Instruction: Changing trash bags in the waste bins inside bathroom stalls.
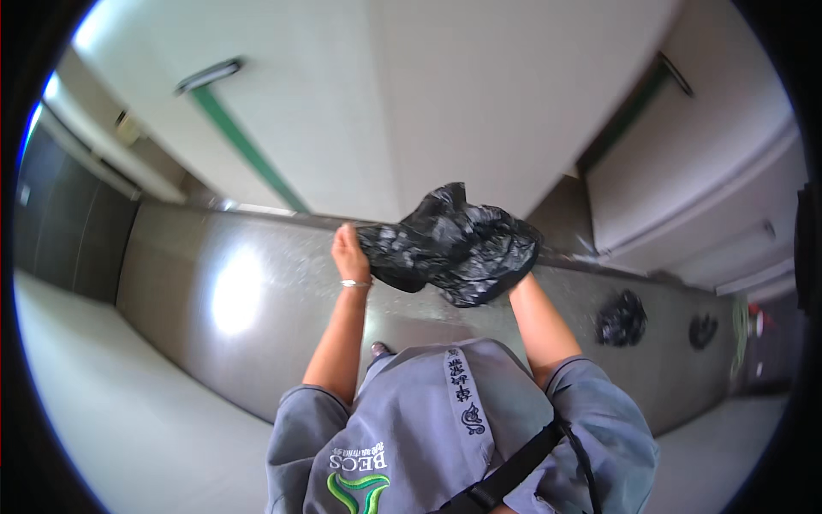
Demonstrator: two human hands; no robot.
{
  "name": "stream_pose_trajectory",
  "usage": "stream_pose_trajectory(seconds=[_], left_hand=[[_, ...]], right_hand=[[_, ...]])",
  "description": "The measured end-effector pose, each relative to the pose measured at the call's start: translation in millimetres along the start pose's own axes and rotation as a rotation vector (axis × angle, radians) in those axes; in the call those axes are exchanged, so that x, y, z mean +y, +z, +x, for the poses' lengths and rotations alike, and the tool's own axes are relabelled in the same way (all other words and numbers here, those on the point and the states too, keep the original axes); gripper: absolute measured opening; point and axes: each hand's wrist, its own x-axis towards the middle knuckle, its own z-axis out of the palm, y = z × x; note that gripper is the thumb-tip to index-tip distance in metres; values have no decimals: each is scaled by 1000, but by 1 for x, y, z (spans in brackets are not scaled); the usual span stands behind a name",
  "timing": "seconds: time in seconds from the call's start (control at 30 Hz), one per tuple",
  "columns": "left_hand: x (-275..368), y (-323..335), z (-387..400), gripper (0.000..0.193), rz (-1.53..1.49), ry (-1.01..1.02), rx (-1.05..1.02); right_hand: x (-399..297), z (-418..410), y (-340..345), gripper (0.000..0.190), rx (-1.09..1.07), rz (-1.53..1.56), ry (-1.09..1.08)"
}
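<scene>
A crumpled black plastic bag [449,247] hangs in the air in front of me, stretched between both arms. At its left end, my left hand [349,256] grips the gathered plastic, with a bracelet on that wrist. My right hand is covered by the bag's right end; only the wrist and forearm [539,315] emerge below it. Whether its fingers are spread or closed inside the plastic is hidden.
Pale partition panels [308,96] stand ahead, with a handled door [681,135] at right. Two black bags, one larger [621,319] and one smaller [703,331], lie on the grey floor [282,308] to the right. A pale wall [128,398] runs along the lower left.
</scene>
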Motion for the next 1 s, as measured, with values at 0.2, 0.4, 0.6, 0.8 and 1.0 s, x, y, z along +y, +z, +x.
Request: stream_pose_trajectory(seconds=[0.2,0.4,0.6,0.8,1.0], left_hand=[[-22,-188,48,32,144,-43,974],[-40,-190,-56,25,370,80,858],[-48,-152,-100,18,119,-135,610],[-48,-159,-123,14,39,-239,669],[-58,-153,-118,13,-7,-339,649]], right_hand=[[14,36,3,19,81,-77,129],[-6,99,85,16,-160,-906,-665],[-52,172,160,27,-501,-1444,-1211],[-80,144,134,34,-743,-1554,-1426],[-82,123,114,34,-628,-1627,-1409]])
